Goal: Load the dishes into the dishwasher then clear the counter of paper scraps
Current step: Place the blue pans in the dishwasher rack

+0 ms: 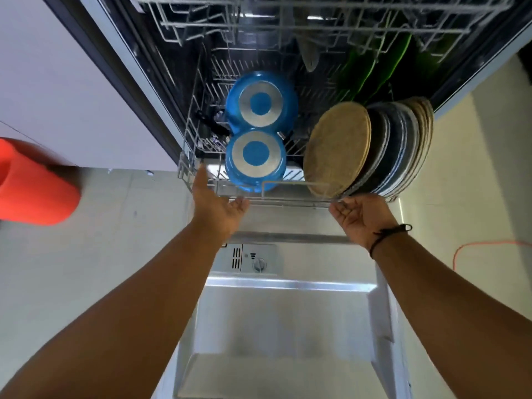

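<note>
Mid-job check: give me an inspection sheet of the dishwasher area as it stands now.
Surface: open dishwasher door, bare steel.
Job's things: lower rack pulled out; two blue pans bottoms up; row of plates on edge at right.
Clutter: orange object at left, blurred.
Hands: left hand open, fingers on the rack's front; right hand open at the rack's front rail.
Cables: orange cord on the floor, right.
Surroundings: white cabinet, pale floor.

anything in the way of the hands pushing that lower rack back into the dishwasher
Nothing visible blocks it. The left hand and right hand are at the front rail of the lower rack, with nothing between them and it. The upper rack sits above the pans and plates; its clearance over them can't be judged.
</note>
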A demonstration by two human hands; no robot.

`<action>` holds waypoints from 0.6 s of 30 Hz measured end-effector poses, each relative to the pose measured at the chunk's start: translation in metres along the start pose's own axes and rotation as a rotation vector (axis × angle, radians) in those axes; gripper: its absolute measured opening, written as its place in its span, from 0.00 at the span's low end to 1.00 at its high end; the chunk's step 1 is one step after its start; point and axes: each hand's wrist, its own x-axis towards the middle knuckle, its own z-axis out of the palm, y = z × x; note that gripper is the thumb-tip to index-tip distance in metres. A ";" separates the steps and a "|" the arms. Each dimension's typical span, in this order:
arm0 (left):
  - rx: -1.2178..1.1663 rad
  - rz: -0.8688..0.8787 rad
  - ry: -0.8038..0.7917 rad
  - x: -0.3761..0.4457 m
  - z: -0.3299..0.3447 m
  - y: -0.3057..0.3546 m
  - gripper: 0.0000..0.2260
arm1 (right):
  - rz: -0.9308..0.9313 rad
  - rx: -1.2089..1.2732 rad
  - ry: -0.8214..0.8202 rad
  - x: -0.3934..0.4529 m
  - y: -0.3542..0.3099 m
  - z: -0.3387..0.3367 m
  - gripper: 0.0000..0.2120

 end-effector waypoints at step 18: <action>0.551 0.210 -0.183 0.044 0.062 0.055 0.33 | -0.115 -0.467 -0.102 0.045 -0.065 0.076 0.08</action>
